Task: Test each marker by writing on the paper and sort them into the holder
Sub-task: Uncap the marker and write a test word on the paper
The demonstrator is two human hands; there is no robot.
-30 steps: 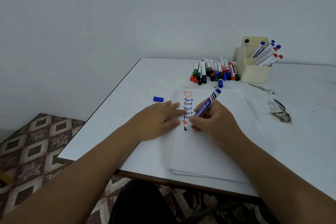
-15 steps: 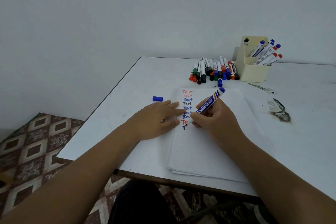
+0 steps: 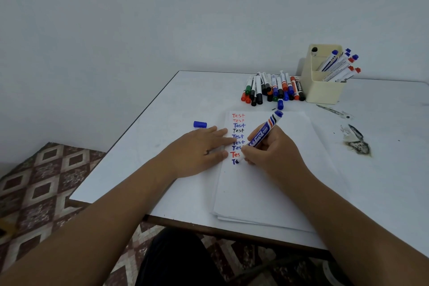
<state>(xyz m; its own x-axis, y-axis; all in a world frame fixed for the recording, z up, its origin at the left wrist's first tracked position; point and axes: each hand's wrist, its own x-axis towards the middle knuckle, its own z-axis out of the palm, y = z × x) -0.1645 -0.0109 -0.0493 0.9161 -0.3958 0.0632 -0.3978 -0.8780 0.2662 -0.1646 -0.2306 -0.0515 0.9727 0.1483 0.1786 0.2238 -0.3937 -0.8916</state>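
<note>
Two hands: yours, both on the white paper stack (image 3: 267, 183).
Right hand (image 3: 274, 148): fingers grasp the blue whiteboard marker (image 3: 262, 136), tip on paper.
Left hand (image 3: 197, 148): fingers released, flat.

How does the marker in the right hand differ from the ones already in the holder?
The held marker is uncapped, its tip down on the paper; the markers in the holder point away from the table.
The held marker is gripped by the right hand and slants low over the page; those in the cream holder lean against its rim, untouched.
It has a blue end; theirs are blue and red.
Shared: white barrels with printed labels.
</note>
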